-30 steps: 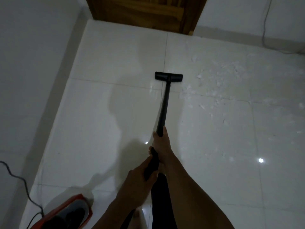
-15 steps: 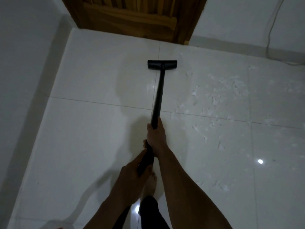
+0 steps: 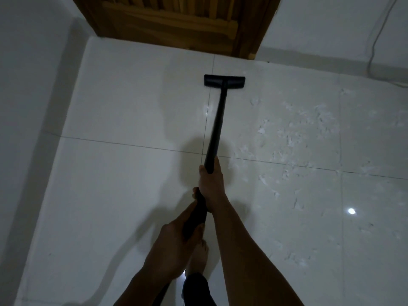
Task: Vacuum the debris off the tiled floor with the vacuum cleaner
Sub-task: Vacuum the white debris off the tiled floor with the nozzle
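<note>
Nozzle (image 3: 224, 81) now nearer the door (image 3: 176, 23); left hand (image 3: 174, 248), right hand (image 3: 212, 186) grip wand (image 3: 218, 124).

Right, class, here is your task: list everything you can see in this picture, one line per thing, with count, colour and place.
vacuum floor head: one, black, flat on the tiles near the door
vacuum wand: one, black, running from the head back to the hands
debris: many scraps, white, scattered on the tiles right of the wand
tiled floor: one, glossy white, thin dark joints
door: one, brown wood, top of view
walls: two, pale grey, left side and top right
cable: one, pale, running down the right wall
foot: one, bare, on the tiles below the hands
left hand: one, grips the wand's near end
right hand: one, grips the wand further up
</note>
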`<state>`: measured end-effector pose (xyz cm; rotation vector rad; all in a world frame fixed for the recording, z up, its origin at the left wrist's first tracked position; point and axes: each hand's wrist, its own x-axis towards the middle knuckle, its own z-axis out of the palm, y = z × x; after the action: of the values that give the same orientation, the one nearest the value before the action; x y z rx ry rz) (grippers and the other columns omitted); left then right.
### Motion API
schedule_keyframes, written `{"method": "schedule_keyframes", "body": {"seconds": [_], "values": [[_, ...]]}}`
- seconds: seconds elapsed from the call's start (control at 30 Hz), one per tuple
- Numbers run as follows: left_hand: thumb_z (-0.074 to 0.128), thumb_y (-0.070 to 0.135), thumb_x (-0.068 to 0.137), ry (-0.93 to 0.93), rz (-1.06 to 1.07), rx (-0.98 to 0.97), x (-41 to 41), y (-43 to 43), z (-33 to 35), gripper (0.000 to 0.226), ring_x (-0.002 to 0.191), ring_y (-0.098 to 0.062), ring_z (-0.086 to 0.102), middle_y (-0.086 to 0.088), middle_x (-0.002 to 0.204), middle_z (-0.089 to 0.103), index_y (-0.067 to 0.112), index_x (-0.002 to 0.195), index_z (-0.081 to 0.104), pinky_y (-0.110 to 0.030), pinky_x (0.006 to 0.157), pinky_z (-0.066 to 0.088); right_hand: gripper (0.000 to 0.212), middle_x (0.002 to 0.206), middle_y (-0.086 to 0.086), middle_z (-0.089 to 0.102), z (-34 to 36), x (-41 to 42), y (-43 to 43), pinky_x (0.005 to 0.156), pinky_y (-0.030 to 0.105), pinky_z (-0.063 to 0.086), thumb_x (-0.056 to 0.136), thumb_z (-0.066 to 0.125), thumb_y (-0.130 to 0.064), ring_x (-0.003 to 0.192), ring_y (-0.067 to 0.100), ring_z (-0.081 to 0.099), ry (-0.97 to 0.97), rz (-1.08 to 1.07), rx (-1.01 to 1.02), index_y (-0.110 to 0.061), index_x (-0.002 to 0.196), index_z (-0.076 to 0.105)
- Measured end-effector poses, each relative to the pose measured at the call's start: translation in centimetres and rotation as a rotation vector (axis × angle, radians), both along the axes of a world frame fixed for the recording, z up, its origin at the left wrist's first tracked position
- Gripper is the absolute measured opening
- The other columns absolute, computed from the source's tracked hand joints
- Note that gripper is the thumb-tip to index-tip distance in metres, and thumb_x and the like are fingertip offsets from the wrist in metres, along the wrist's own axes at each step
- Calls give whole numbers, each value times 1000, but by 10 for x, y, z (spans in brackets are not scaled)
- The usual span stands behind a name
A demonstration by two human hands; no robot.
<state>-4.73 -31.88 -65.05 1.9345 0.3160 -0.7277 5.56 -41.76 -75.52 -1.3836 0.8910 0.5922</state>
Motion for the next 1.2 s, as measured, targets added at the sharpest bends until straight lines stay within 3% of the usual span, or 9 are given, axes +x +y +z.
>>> {"method": "schedule_keyframes", "body": {"seconds": [0.1, 0.23, 0.3, 0.4, 0.47, 0.7, 0.9, 1.03, 1.2], "values": [[53, 24, 101, -20, -12, -6, 22, -3, -8, 56, 52, 13, 59, 2, 97, 73, 39, 150, 32, -9, 51, 46, 55, 85, 7, 60, -3, 24, -4, 42, 26, 48, 107, 50, -28, 44, 17, 55, -6, -11, -16, -41, 158, 30], [53, 33, 100, -18, -10, -1, 43, -5, -15, 55, 83, 21, 46, -7, 113, 68, 42, 151, 32, -15, 61, 53, 56, 89, 5, 60, -3, 47, -13, 43, 26, 48, 108, 50, -26, 44, 16, 54, -29, -37, -30, -38, 158, 30], [53, 35, 100, -9, -43, -1, 49, -8, -17, 56, 83, 20, 43, -11, 117, 67, 42, 151, 30, -11, 58, 50, 55, 88, 5, 58, -5, 52, -20, 43, 26, 48, 108, 50, -26, 43, 16, 54, -30, -49, -31, -39, 158, 30], [52, 35, 100, -7, -74, -22, 56, -13, -18, 56, 55, 12, 62, 9, 77, 72, 45, 151, 29, -12, 48, 47, 54, 81, 5, 55, -11, 57, -26, 44, 27, 48, 108, 51, -26, 42, 16, 54, -7, -59, -28, -37, 157, 31], [52, 35, 100, -7, -77, -25, 62, -14, -20, 56, 42, 4, 56, 12, 64, 63, 44, 151, 29, -13, 47, 46, 53, 81, 4, 54, -14, 62, -27, 45, 28, 48, 107, 51, -25, 42, 16, 54, 0, -56, -27, -35, 156, 32], [50, 38, 102, -16, -64, -5, 94, -15, -32, 58, 43, 10, 54, -6, 107, 69, 42, 154, 25, -9, 45, 42, 54, 82, 6, 54, -16, 102, -22, 43, 27, 48, 107, 50, -23, 40, 15, 52, -14, 1, -20, -37, 156, 31], [50, 37, 102, -75, -88, -4, 116, -14, -39, 59, 38, 0, 53, 11, 52, 54, 40, 154, 23, -16, 44, 47, 53, 77, 8, 50, -18, 131, -20, 42, 26, 48, 108, 50, -23, 33, 11, 49, 2, 23, 5, -37, 156, 31], [49, 36, 102, -103, -122, -8, 115, -7, -41, 57, 38, -3, 54, 18, 53, 60, 40, 153, 24, -30, 47, 57, 50, 78, 8, 49, -19, 127, -15, 42, 26, 48, 108, 50, -23, 37, 14, 52, -15, 14, 30, -34, 154, 35], [51, 36, 102, -108, -104, -4, 80, 4, -36, 58, 39, -2, 54, 14, 54, 59, 43, 153, 26, -23, 45, 54, 52, 79, 7, 51, -17, 92, -3, 44, 28, 49, 107, 51, -25, 40, 15, 53, -21, 1, 13, -37, 155, 34]]}}
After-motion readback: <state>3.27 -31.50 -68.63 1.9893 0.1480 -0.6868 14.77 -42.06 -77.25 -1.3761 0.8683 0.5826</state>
